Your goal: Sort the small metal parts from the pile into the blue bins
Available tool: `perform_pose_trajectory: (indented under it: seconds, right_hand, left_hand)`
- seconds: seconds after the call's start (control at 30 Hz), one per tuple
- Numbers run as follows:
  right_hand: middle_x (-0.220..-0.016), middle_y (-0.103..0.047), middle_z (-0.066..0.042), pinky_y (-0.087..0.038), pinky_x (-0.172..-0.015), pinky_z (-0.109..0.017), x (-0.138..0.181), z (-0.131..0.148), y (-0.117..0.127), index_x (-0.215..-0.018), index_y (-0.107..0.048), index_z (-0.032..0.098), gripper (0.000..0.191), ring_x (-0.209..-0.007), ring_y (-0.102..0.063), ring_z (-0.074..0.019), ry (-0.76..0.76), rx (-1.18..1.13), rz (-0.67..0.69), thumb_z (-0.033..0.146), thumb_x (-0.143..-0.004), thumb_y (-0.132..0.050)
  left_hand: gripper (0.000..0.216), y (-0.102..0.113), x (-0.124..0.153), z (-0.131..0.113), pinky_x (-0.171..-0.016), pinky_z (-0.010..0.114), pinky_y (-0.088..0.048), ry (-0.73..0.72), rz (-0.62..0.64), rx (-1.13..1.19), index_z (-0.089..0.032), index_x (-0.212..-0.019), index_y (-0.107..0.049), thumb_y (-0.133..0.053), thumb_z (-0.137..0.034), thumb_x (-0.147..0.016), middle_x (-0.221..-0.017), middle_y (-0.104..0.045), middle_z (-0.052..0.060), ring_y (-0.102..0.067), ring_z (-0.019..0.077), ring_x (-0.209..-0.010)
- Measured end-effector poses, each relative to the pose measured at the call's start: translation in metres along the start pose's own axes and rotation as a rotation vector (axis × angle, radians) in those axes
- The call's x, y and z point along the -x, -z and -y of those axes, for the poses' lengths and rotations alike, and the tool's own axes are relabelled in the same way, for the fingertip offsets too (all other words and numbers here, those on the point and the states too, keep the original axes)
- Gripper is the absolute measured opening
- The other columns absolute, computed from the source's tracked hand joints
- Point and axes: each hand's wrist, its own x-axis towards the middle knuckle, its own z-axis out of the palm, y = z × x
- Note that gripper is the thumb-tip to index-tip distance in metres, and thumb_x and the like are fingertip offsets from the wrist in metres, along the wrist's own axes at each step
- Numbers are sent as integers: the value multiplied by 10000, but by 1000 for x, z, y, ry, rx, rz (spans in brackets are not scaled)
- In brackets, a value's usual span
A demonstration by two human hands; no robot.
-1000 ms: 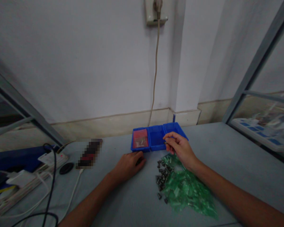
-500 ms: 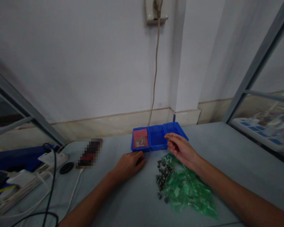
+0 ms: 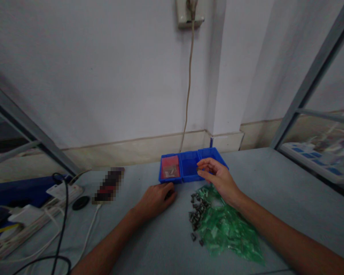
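A small dark part (image 3: 199, 169) sits at the fingertips of the right hand (image 3: 200, 169), with thumb and forefinger pinched on it. The hand hovers by the front of three blue bins (image 3: 189, 160), beside the middle one and partly covering the right one. The left bin holds a red sheet (image 3: 169, 161) and a clear packet (image 3: 169, 172). Nearer, a pile of similar parts (image 3: 198, 212) lies against a green bag (image 3: 232, 233) on the tabletop (image 3: 275, 183). The left hand (image 3: 157, 198) rests just in front of the left bin, its fingers curled; whether they grip anything cannot be told. Farther left are a round black disc (image 3: 80, 203) and a power strip (image 3: 2, 242). Behind, a cord (image 3: 188, 84) hangs down the wall (image 3: 103, 88).
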Motion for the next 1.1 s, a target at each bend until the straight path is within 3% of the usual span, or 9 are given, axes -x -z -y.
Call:
perform_pose_trajectory:
  seconds: [0.17, 0.47, 0.6, 0.8, 0.97, 1.1]
  right_hand:
    - [-906, -679, -14, -420, -690, -300, 2, 0, -1, -1018, -688, 224, 209, -754, -577, -164, 162, 251, -50, 243, -823, -761]
    - [-851, -660, -5, -429, -683, -306, 4, 1, -2, -1023, -671, 234, 215, -752, -588, -180, 113, 277, -24, 262, -826, -751]
    - [-849, -652, -9, -453, -722, -307, 2, -1, -1, -1023, -662, 228, 222, -803, -611, -187, 97, 199, 14, 300, -836, -757]
    - [-770, -643, -7, -386, -516, -269, 0, -1, -2, -1025, -639, 220, 241, -568, -502, -134, -5, 68, 88, 443, -937, -635]
    - [-634, -459, 53, -332, -496, -248, 0, 2, -3, -1015, -652, 225, 291, -524, -397, -114, -149, -182, 66, 494, -906, -672]
    - [-608, -351, 74, -286, -498, -235, 0, 4, -2, -1003, -665, 221, 277, -526, -287, -106, -248, -409, 112, 432, -846, -753]
  left_hand:
    - [192, 1, 0, 0, -649, 278, -396, 0, 6, -10, -225, -946, -546, -467, -374, -1037, -883, -690, 12, -636, 178, -731]
    - [185, -1, 1, 1, -656, 270, -398, -13, -10, 6, -224, -951, -547, -470, -368, -1037, -888, -687, 14, -626, 171, -728]
    - [185, -1, 1, 1, -654, 274, -401, -15, -16, 3, -225, -949, -549, -475, -372, -1034, -893, -693, 14, -627, 173, -729]
    - [217, 1, 1, 0, -662, 276, -419, -4, 1, -3, -224, -952, -557, -444, -387, -1040, -883, -693, 24, -634, 181, -737]
    - [204, 1, 1, -1, -664, 275, -429, -2, 1, 1, -224, -953, -564, -460, -381, -1033, -900, -699, 27, -637, 179, -742]
    - [212, 1, 1, -1, -672, 271, -434, 3, 9, 4, -220, -961, -574, -459, -384, -1031, -890, -696, 27, -636, 178, -739]
